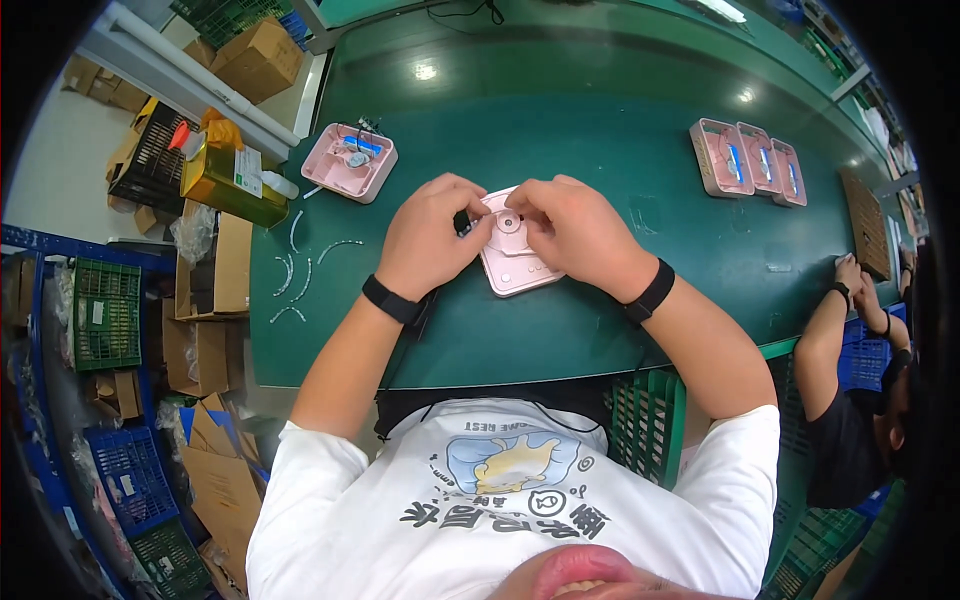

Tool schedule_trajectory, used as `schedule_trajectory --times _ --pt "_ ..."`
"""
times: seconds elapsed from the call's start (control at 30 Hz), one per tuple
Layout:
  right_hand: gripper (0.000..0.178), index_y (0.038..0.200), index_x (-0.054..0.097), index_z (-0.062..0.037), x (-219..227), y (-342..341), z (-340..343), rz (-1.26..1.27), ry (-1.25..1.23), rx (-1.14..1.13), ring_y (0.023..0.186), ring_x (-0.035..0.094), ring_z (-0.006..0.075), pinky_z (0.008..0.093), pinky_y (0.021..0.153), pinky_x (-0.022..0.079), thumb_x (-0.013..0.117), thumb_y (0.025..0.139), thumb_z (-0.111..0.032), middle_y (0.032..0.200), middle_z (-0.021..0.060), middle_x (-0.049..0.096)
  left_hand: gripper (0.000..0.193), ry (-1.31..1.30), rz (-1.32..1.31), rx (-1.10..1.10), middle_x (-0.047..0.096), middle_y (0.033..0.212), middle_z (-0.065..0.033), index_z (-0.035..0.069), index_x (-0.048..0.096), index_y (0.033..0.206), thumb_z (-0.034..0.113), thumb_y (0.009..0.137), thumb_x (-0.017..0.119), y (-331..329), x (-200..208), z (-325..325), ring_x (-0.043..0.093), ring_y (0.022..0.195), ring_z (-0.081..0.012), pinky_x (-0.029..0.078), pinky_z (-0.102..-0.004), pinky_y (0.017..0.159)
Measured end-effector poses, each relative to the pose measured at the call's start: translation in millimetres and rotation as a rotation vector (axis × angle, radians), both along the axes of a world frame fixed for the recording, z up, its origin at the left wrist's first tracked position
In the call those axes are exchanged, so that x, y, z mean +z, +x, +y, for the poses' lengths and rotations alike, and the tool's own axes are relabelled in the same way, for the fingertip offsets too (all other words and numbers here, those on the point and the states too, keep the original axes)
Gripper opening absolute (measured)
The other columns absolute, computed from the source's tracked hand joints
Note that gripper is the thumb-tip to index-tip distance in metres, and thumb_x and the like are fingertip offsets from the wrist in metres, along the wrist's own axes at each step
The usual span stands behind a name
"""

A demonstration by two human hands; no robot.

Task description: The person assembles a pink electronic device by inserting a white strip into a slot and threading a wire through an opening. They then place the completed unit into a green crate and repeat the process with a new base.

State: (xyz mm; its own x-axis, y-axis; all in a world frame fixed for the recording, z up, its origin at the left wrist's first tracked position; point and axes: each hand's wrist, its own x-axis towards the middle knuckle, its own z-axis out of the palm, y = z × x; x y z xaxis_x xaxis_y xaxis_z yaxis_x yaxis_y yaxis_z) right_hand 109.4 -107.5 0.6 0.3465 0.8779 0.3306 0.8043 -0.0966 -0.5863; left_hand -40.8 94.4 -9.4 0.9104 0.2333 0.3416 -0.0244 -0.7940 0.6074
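A pink plastic casing part (520,275) lies at a slant on the green table in front of me, with a round raised fitting and small round buttons on its face. My left hand (440,230) is closed at its upper left edge, fingertips beside the round fitting. From the other side my right hand (580,230) grips the upper right edge, its fingers bent over the face. Something small and dark shows by the left fingers, too hidden to name. Both wrists wear black bands.
An open pink housing (350,180) with wires and a blue part stands at left, near several clear curved strips (302,278). Similar pink housings (722,160) sit at the far right. A yellow jug (235,180) stands beyond the left edge. Another person's hands (855,280) rest by a brown box.
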Motion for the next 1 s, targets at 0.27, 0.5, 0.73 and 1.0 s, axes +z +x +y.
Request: schedule_trajectory --times 0.27,0.5,0.73,1.0 --pt "0.031 0.119 0.082 -0.0062 -4 -6 2 -0.139 -0.040 0.046 0.105 0.070 0.0337 0.0455 0.092 0.062 0.072 0.090 0.002 0.110 0.0105 0.074 0.015 0.009 -0.009 -0.080 0.076 0.139 -0.0136 0.006 0.080 0.101 0.016 0.094 0.088 -21 -3 -7 0.069 0.130 -0.0382 0.057 -0.0476 0.109" --pt "0.031 0.118 0.084 -0.0070 -4 -6 5 -0.168 -0.053 0.049 0.105 0.070 0.0329 0.0461 0.092 0.062 0.071 0.091 0.001 0.110 0.0092 0.074 0.032 0.042 -0.079 -0.185 0.074 0.147 -0.0142 0.007 0.081 0.115 0.021 0.089 0.093 -37 -4 -19 0.064 0.141 -0.0443 0.053 -0.0523 0.117" --pt "0.020 0.108 0.083 -0.0062 -1 2 7 -0.158 -0.073 0.083 0.104 0.071 0.0329 0.0484 0.089 0.062 0.072 0.092 -0.003 0.110 0.0100 0.074 0.086 0.238 0.011 -0.140 0.072 0.149 -0.0158 0.009 0.063 0.151 0.029 0.078 0.103 -39 5 -31 0.064 0.145 -0.0428 0.053 -0.0533 0.118" --pt "0.013 0.088 0.077 -0.0069 1 -19 11 0.001 -0.054 -0.020 0.107 0.066 0.0351 0.0480 0.091 0.058 0.085 0.084 -0.017 0.109 0.0105 0.070 0.114 0.068 0.023 -0.143 0.070 0.150 -0.0192 0.011 0.047 0.167 0.032 0.073 0.108 -40 -5 -24 0.072 0.136 -0.0385 0.054 -0.0487 0.119"
